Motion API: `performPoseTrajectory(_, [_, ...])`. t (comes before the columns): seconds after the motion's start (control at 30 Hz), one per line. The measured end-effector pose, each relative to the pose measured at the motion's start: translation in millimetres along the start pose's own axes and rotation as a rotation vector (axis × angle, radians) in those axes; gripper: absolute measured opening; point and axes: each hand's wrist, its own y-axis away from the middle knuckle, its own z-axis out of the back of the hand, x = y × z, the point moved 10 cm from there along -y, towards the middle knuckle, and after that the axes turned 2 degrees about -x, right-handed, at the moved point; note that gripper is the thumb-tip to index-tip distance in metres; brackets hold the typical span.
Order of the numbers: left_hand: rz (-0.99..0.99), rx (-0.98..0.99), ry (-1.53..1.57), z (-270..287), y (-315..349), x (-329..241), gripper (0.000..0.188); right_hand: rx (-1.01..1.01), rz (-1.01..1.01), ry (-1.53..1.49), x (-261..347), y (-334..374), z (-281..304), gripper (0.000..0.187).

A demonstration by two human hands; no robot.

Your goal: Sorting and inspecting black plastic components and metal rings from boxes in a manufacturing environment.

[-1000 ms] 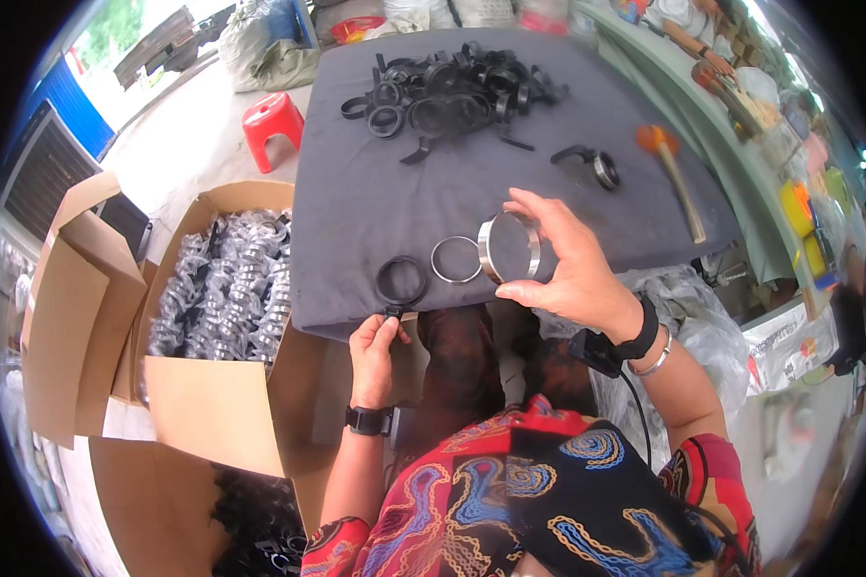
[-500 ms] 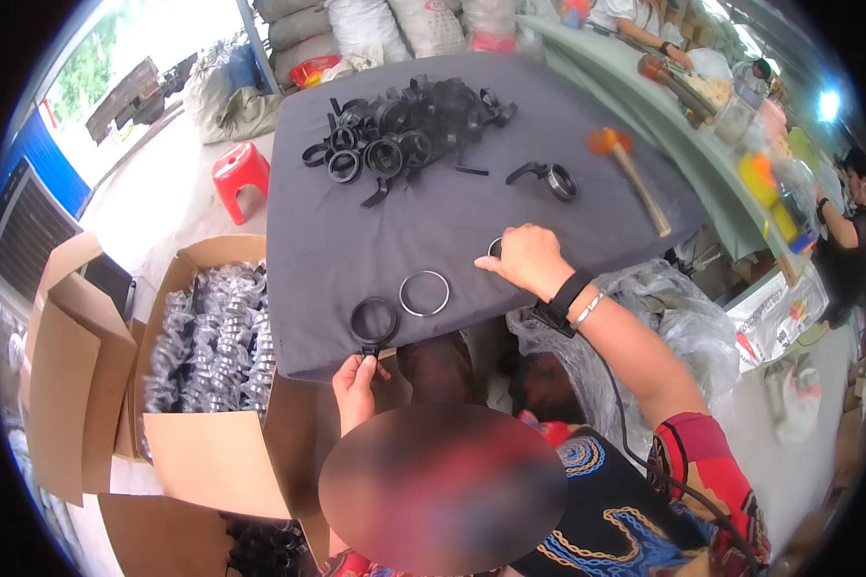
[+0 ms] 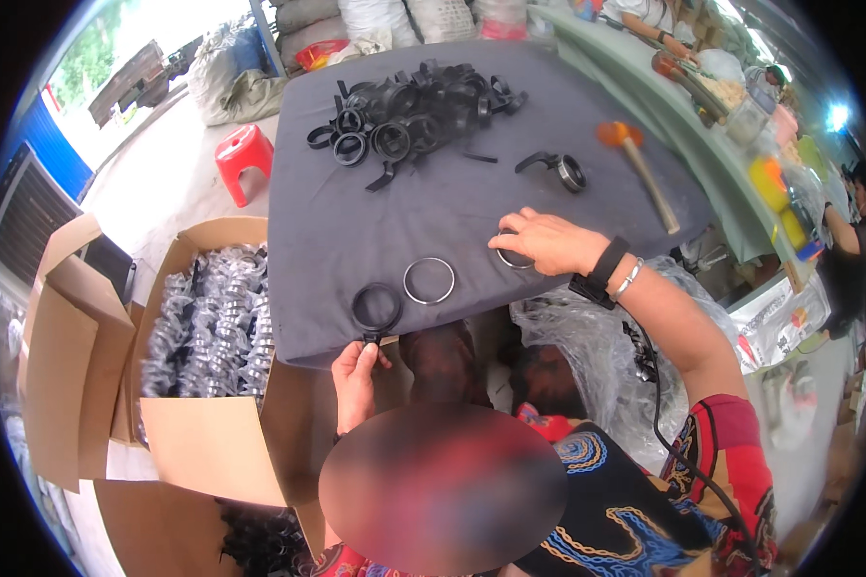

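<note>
At the table's front edge, my left hand (image 3: 356,378) pinches the short tab of a black ring clamp (image 3: 356,310). The clamp's round part lies over the grey padded table top. To its right rests a thin silver ring (image 3: 406,283), which neither hand touches. Further right, my right hand (image 3: 553,242) has its fingers curled over a dark ring (image 3: 517,263), partly hidden beneath them. Beyond that hand lies another black clamp (image 3: 570,173) with a bent strap. A large heap of black clamps (image 3: 394,135) sits at the far left of the table.
A mallet (image 3: 649,183) with an orange head lies at the table's right. Left of the table stand a carton (image 3: 212,444) of wrapped rings and a red stool (image 3: 245,159). Clear plastic sheeting (image 3: 587,337) hangs at the right front. Other people work along the green-covered bench (image 3: 664,125).
My right hand has shifted slightly right with the dark ring, its fingers now less bunched. My left hand keeps its hold on the clamp. The whole view has shifted a little.
</note>
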Motion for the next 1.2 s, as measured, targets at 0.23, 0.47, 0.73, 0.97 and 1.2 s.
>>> performPoseTrajectory(0.23, [0.012,0.022,-0.006,0,-5,4,0.022,-0.391,0.159,0.298,67,14,69,0.056])
performPoseTrajectory(0.47, [-0.017,0.067,-0.022,3,-7,11,0.020,-0.541,0.252,0.359,108,10,80,0.054])
performPoseTrajectory(0.73, [-0.030,0.087,-0.023,1,-6,8,0.020,-0.445,0.151,-0.126,101,-10,79,0.070])
performPoseTrajectory(0.97, [0.026,0.055,-0.043,-3,-5,-2,0.020,-0.293,0.175,-0.473,102,-44,56,0.073])
performPoseTrajectory(1.2, [0.084,0.023,-0.018,-3,1,0,0.021,0.033,0.204,-0.456,135,-98,21,0.066])
